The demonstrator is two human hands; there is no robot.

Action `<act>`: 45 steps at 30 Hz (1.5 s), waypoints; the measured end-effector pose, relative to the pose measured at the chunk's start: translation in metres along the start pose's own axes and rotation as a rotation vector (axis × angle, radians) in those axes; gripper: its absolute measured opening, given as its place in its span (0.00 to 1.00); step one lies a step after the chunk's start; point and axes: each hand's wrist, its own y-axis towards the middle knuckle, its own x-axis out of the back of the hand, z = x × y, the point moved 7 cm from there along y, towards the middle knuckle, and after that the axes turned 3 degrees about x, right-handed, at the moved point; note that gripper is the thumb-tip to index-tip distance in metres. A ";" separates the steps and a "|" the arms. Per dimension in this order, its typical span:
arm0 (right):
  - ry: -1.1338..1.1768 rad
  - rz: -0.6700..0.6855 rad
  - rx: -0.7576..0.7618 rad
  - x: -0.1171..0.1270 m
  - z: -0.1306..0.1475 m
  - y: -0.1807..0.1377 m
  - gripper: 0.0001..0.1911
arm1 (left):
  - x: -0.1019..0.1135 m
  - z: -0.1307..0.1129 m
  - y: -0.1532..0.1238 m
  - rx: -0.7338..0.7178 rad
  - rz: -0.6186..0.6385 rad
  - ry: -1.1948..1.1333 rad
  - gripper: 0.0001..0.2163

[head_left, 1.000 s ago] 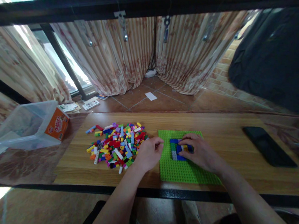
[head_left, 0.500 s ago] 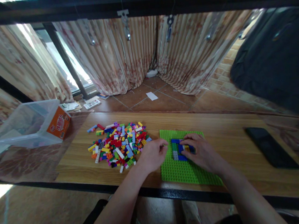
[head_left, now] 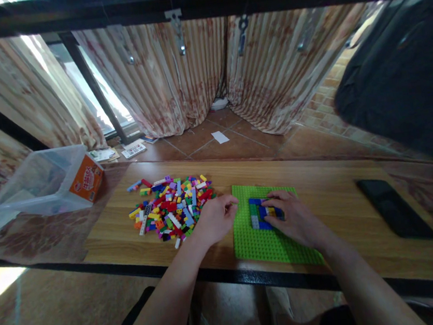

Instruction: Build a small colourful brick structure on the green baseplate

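Observation:
A green studded baseplate (head_left: pixel 260 243) lies on the wooden table (head_left: pixel 321 192) in front of me. A small build of blue, green, grey and yellow bricks (head_left: pixel 258 214) stands on its upper half. My right hand (head_left: pixel 295 218) rests on the build, its fingers curled and pressing down on the bricks. My left hand (head_left: pixel 213 219) sits at the baseplate's left edge with its fingers curled in; what they hold, if anything, is hidden. A pile of loose coloured bricks (head_left: pixel 170 207) lies just left of that hand.
A clear plastic bin (head_left: pixel 35 183) with an orange label stands at the far left. A black phone (head_left: pixel 395 207) lies flat at the right. A dark bag (head_left: pixel 405 73) hangs at the upper right. Curtains and a tiled floor are beyond the table.
Both hands stay in place at the baseplate; my right fingers have shifted a little on the build. The view has tilted slightly.

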 end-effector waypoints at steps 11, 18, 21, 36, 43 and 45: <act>-0.015 0.007 -0.019 0.000 0.001 0.000 0.14 | 0.004 0.002 0.000 -0.019 -0.004 -0.008 0.09; -0.024 -0.007 -0.024 0.001 0.001 0.001 0.13 | 0.008 0.004 0.002 -0.032 -0.029 -0.029 0.09; -0.017 -0.002 -0.011 -0.001 0.000 0.001 0.13 | 0.017 0.010 0.005 -0.032 -0.076 -0.037 0.08; 0.096 -0.124 0.029 0.010 0.007 0.008 0.12 | 0.057 0.034 0.007 0.029 -0.255 -0.045 0.09; 0.097 0.000 0.140 -0.022 0.065 0.019 0.10 | 0.080 0.041 0.000 0.072 -0.344 0.034 0.10; 0.072 0.022 0.165 -0.032 0.075 0.024 0.11 | 0.081 0.039 -0.003 0.083 -0.351 0.076 0.10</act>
